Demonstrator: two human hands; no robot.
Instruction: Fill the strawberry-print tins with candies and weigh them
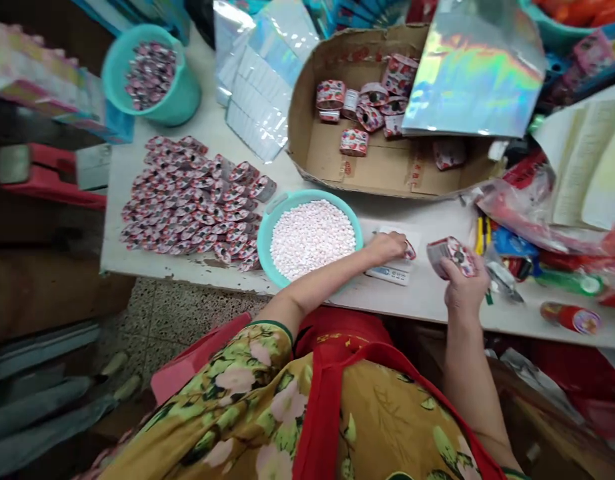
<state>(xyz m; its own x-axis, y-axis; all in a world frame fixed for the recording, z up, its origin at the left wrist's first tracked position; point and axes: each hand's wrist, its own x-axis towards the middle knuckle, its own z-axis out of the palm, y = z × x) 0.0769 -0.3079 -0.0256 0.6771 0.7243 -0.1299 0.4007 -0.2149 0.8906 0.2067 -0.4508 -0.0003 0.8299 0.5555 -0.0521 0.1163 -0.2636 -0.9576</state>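
My left hand (386, 247) is over a small white digital scale (392, 275), its fingers closed on a small printed pouch (410, 251). To the right, my right hand (466, 283) is wrapped round a bundle of flat printed pouches (450, 257), raised a little above the tabletop. Left of the scale stands a turquoise basin (267, 267) full of small pale pink-white candy-like pieces (312, 239). Many printed pouches (187, 200) stand packed in rows on the left of the table.
A cardboard box (382, 177) behind the scale holds several pouch bundles, with a shiny holographic sheet (472, 73) across it. A turquoise bucket (185, 100) of small wrapped pieces stands back left. Clear bags (267, 73), a red-labelled bottle (570, 317) and plastic packaging lie about.
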